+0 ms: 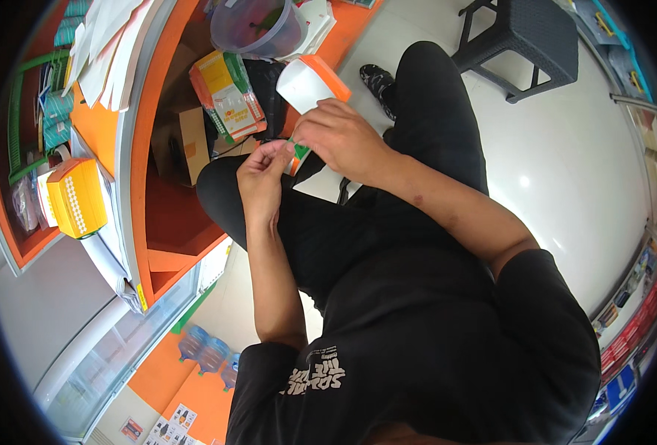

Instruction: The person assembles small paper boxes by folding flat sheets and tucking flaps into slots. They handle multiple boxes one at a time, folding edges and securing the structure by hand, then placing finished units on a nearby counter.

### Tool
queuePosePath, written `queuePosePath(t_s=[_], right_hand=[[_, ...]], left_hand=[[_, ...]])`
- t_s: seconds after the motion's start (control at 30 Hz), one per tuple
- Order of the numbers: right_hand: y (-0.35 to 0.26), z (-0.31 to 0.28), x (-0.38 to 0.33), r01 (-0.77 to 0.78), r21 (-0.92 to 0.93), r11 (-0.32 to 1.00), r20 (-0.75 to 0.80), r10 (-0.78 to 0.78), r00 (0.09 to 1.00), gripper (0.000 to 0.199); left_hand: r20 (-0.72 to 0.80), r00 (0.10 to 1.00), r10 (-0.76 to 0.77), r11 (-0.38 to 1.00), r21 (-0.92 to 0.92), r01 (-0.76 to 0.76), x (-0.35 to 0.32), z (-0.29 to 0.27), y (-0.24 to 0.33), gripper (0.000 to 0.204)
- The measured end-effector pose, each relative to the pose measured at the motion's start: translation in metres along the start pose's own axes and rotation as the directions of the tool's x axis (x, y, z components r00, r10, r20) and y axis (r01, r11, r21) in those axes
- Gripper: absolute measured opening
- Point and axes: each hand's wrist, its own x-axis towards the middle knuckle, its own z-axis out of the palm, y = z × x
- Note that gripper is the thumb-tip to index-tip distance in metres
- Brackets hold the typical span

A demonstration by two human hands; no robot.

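Upper middle of frame: my left hand and right hand meet at a green-and-orange card piece, fingertips drawn together, pinching it from both sides, probably to steady it. White-and-orange carton just above; can't tell if joined. Bundled yellow-and-green cartons further left, likely for easy reach.

White papers lie along the grey edge of the orange counter; a dark stool stands on the pale floor.
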Motion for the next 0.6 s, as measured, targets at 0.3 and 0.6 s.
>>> queuePosePath(t_s=[0.3, 0.6], right_hand=[[-0.022, 0.000, 0.002, -0.004, 0.170, 0.985, -0.003, 0.005, 1.000, 0.007], [-0.032, -0.007, 0.001, -0.300, 0.315, 0.900, 0.226, 0.236, 0.945, 0.008]], left_hand=[[0.081, 0.993, 0.087, 0.975, 0.198, -0.102, -0.017, -0.015, 0.026, 0.023], [0.179, 0.976, 0.124, 0.933, 0.312, -0.176, -0.025, -0.015, 0.034, 0.019]])
